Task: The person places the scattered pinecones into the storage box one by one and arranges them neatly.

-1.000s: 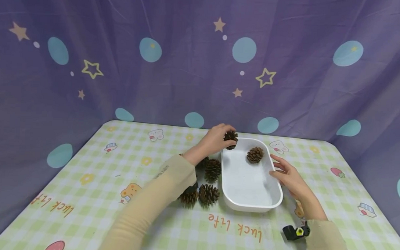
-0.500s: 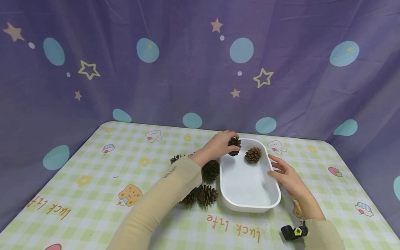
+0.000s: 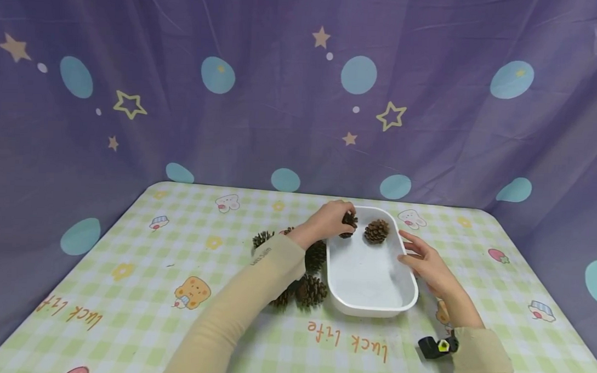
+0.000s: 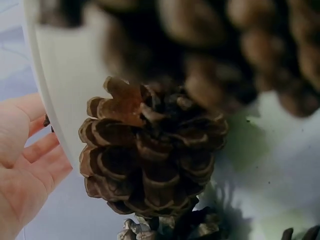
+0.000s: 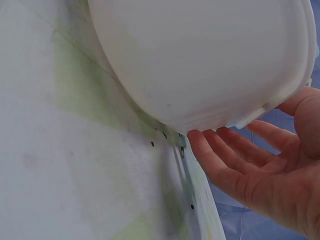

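My left hand [image 3: 331,219] reaches over the far left corner of a white tray [image 3: 371,308] and grips a brown pine cone [image 3: 348,226] between thumb and fingers. Beside it inside the tray lies a second pine cone [image 3: 376,232]. In the left wrist view, the left hand [image 4: 30,165] is partly hidden behind the tray wall [image 4: 55,65], with pine cones close to the camera. My right hand [image 3: 431,265] touches the tray's outer right side. The right wrist view has that hand's [image 5: 255,160] fingers loosely extended, fingertips against the wall.
Several more pine cones, such as one near the front [image 3: 311,292], cluster on the table left of the tray, partly covered by my left sleeve [image 3: 255,295]. A checked tablecloth [image 3: 140,334] covers the table. Behind it hangs a purple curtain [image 3: 280,131].
My left hand has carried the pine cone over the tray's far left rim and lowered it into the corner. The right hand stays at the tray's side. The head view has shifted slightly.
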`<state>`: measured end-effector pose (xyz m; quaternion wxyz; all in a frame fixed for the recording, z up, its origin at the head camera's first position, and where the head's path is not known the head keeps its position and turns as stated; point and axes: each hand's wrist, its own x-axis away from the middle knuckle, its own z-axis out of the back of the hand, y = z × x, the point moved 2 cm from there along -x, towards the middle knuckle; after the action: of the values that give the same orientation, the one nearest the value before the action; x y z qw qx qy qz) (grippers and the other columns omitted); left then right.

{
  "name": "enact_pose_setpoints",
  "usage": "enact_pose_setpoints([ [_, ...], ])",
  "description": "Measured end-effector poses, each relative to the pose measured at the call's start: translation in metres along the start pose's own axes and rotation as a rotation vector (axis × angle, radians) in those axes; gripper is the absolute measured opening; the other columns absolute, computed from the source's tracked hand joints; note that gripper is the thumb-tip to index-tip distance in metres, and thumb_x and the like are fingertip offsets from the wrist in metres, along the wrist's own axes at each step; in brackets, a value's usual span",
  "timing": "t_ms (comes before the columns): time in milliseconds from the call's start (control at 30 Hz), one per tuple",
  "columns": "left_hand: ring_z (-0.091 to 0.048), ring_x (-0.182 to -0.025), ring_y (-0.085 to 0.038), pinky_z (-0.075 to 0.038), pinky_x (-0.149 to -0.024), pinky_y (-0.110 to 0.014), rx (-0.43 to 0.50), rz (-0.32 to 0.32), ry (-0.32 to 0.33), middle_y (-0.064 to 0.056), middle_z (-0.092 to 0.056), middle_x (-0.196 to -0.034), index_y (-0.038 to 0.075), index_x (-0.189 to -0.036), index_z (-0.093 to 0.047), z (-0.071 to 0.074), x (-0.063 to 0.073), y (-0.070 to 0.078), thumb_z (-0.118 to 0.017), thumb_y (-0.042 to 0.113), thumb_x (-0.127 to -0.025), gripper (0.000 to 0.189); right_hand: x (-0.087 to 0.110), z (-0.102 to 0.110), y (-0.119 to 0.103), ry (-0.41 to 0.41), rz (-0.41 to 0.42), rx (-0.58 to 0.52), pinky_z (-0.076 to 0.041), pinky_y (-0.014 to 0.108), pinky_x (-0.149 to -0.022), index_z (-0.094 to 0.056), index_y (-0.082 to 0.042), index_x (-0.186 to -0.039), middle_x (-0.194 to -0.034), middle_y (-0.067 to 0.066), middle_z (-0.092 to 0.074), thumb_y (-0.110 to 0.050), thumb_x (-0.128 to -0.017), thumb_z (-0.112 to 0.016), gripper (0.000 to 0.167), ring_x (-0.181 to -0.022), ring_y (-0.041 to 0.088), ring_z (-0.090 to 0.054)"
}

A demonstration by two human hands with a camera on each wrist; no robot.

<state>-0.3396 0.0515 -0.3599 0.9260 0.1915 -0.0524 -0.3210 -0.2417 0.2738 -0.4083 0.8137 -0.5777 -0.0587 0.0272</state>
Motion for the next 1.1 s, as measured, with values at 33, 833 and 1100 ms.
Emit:
enact_pose_setpoints([
  [33,-0.055,-0.102,-0.017,-0.049,-0.08,-0.028,-0.004,0.002,-0.006,-0.006,-0.055,-0.12,0.012,-0.125,-0.052,-0.0007,-0.0004,0.0,-0.064,0.028,-0.085,0.045,0.0,-0.0002,0.0001,-0.001,0.002,-0.001,-0.051,0.029,-0.075,-0.022,-0.01,-0.145,-0.137,0.026,-0.035,-0.009,-0.089,-0.055,0.065,-0.11,0.027,-0.052],
  [833,-0.052,-0.11,-0.018,-0.046,-0.088,-0.027,-0.07,-0.03,-0.061,-0.006,-0.052,-0.12,0.011,-0.121,-0.052,-0.0081,-0.0035,-0.0014,-0.054,0.007,-0.089,0.033,0.0026,-0.0015,-0.0028,-0.006,-0.007,0.009,-0.05,0.026,-0.073,-0.022,-0.011,-0.145,-0.137,0.026,-0.035,-0.01,-0.089,-0.055,0.066,-0.111,0.027,-0.051],
  [1100,-0.051,-0.112,-0.018,-0.047,-0.087,-0.026,-0.033,-0.039,-0.066,-0.005,-0.049,-0.125,0.01,-0.127,-0.05,-0.0057,-0.0037,-0.0019,-0.053,0.009,-0.09,0.036,0.0018,-0.0003,-0.0021,-0.01,0.004,-0.001,-0.051,0.03,-0.075,-0.021,-0.012,-0.146,-0.138,0.025,-0.035,-0.011,-0.089,-0.055,0.066,-0.113,0.032,-0.049],
])
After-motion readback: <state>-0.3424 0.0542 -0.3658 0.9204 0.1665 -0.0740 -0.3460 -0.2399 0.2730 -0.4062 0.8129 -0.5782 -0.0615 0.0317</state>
